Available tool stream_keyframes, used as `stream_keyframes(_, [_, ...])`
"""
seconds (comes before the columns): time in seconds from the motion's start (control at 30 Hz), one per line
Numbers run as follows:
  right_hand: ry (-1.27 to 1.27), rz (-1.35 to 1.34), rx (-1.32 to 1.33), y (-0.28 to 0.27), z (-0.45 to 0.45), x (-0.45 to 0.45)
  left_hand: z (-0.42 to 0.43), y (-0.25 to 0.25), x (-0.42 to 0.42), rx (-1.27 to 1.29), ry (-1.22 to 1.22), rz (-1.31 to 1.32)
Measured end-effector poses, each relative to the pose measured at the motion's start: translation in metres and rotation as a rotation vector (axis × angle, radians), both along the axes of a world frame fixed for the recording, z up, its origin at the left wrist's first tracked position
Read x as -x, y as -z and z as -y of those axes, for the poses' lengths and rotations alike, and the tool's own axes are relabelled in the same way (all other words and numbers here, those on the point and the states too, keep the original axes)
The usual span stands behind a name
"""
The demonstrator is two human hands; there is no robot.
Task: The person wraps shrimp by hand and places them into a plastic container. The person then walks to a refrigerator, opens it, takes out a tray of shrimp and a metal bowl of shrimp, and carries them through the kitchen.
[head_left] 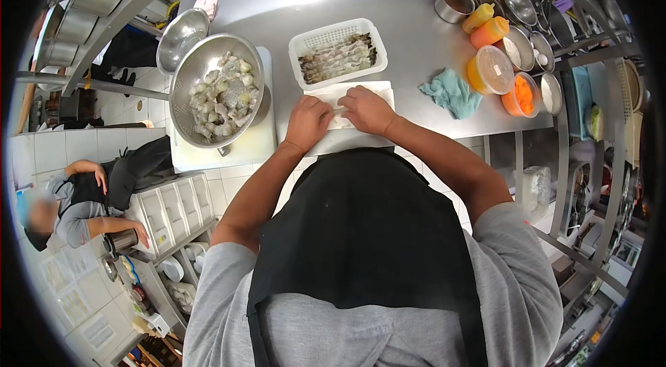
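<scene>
My left hand [310,121] and my right hand [368,112] meet at the near edge of the steel table, fingers pinched together. Between their fingertips is a small pale piece that looks like a peeled shrimp [338,109], largely covered by the fingers. Beneath the hands lies a flat white sheet or board [380,88]. Just beyond it stands a white perforated basket [297,44] with several shrimp [338,60] laid out straight, side by side. To the left, a steel colander [182,82] holds a heap of peeled shrimp [223,98].
The colander rests on a white cutting board [191,153], beside a steel bowl [182,37]. At right are a teal cloth [452,92], squeeze bottles [490,32] and a tub of orange pieces [522,96]. Another person [90,193] stands on the left by white drawers [173,211].
</scene>
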State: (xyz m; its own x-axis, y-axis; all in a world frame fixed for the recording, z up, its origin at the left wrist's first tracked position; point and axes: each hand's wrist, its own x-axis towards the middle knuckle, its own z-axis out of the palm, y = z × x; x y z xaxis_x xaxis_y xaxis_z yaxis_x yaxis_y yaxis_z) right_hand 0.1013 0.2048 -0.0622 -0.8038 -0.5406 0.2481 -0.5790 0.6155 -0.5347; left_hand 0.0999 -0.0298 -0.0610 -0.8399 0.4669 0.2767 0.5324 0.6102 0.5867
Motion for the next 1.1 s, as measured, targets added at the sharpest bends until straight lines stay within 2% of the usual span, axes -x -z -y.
stream_keyframes(0.2, [0.02,0.063,0.001,0.001,0.031,0.002,0.013,0.006,-0.002,0.018,-0.006,-0.014])
stream_keyframes(0.5, [0.09,-0.021,-0.046,0.008,0.038,-0.009,0.006,0.002,0.004,0.147,-0.04,0.056])
stream_keyframes(0.9, [0.102,-0.081,-0.302,-0.003,0.05,-0.016,-0.025,-0.022,0.017,0.661,-0.096,0.194])
stream_keyframes(0.97, [0.128,0.011,-0.243,-0.011,0.039,-0.017,-0.027,-0.021,0.018,0.694,-0.1,0.206])
stream_keyframes(1.0, [0.136,0.06,-0.216,-0.015,0.03,-0.017,-0.027,-0.02,0.015,0.708,-0.104,0.217])
stream_keyframes(1.1, [0.281,0.086,-0.239,-0.015,-0.006,-0.02,-0.018,-0.005,0.002,0.531,-0.143,0.064])
